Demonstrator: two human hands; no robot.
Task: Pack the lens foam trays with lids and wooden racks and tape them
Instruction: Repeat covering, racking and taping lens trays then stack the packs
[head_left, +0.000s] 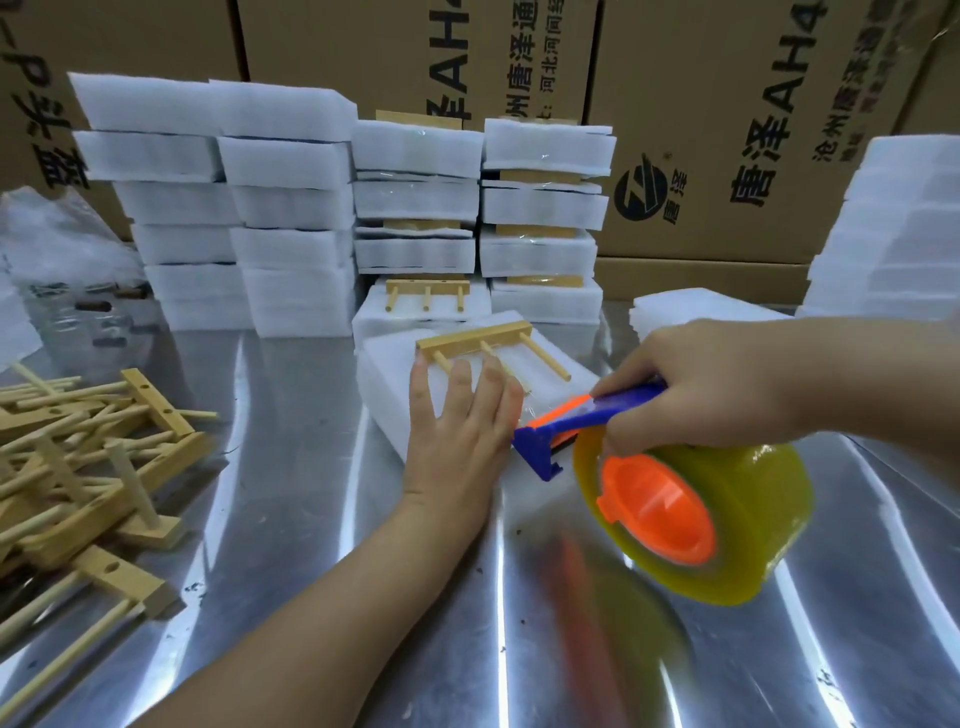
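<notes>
A white foam tray pack (395, 395) lies on the steel table in the middle, with a wooden rack (483, 340) of three pegs on top. My left hand (460, 426) presses flat on the pack's near side, fingers straight and reaching the pegs. My right hand (717, 379) grips the blue handle of a tape dispenser (566, 423) with an orange hub and a yellowish tape roll (696, 519). The dispenser's blade end meets the pack's near right edge, beside my left fingers.
Loose wooden racks (88, 457) lie heaped at the left. Stacks of plain foam trays (234, 208) and taped packs with racks (483, 208) stand behind. Another pack with a rack (426, 296) sits just beyond. Foam lids (701, 306) and more foam (904, 228) at right. Cardboard boxes (727, 130) wall the back.
</notes>
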